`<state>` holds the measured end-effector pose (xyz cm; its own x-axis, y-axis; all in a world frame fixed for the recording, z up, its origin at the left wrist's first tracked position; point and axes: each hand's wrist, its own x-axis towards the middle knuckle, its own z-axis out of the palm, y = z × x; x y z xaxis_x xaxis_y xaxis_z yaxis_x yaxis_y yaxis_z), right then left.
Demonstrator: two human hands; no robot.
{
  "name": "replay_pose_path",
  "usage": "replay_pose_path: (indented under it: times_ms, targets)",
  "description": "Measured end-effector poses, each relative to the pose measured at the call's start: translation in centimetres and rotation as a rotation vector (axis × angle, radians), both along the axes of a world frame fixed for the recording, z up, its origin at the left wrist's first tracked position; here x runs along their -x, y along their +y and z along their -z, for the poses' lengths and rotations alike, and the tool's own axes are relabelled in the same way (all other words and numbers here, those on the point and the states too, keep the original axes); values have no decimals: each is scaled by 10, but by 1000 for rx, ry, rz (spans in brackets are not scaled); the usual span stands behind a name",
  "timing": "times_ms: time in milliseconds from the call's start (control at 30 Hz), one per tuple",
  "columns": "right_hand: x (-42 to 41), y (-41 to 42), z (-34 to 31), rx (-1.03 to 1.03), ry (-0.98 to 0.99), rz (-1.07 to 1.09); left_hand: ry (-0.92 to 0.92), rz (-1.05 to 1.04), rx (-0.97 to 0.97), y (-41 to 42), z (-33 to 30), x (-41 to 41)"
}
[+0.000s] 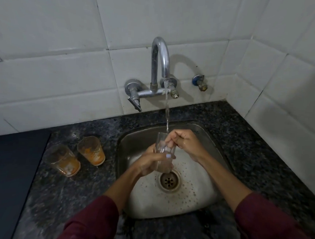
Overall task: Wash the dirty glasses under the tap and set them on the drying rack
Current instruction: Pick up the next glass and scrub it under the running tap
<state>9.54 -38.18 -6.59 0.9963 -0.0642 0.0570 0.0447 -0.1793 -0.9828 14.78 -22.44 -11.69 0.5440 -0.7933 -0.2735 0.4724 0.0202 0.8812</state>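
My left hand (149, 162) grips a clear glass (163, 152) upright over the steel sink (126, 141), just above the drain (170, 181). Water runs from the chrome tap (160, 61) straight into the glass. My right hand (184, 142) is at the rim with its fingers reaching inside the glass. Two dirty glasses with orange residue stand on the dark granite counter left of the sink: one nearer the sink (92, 150) and one further left (63, 159). No drying rack is in view.
White tiled walls close the back and right side. A tap lever (134, 101) points down at the left, and a small blue valve (200, 82) sits on the wall to the right. A dark flat surface (9, 175) lies at the far left.
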Motion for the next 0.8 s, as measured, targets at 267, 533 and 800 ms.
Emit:
replay_pose_path:
  times_ms: [267,533,800]
  targets:
    - [-13,25,-1,432,90,254,-601,-398,-447,-23,-11,20]
    - [-3,5,2,-34,51,113,-152,-15,-104,4,-15,-5]
    - [-8,16,2,280,54,259,-453,-295,-411,-12,-2,3]
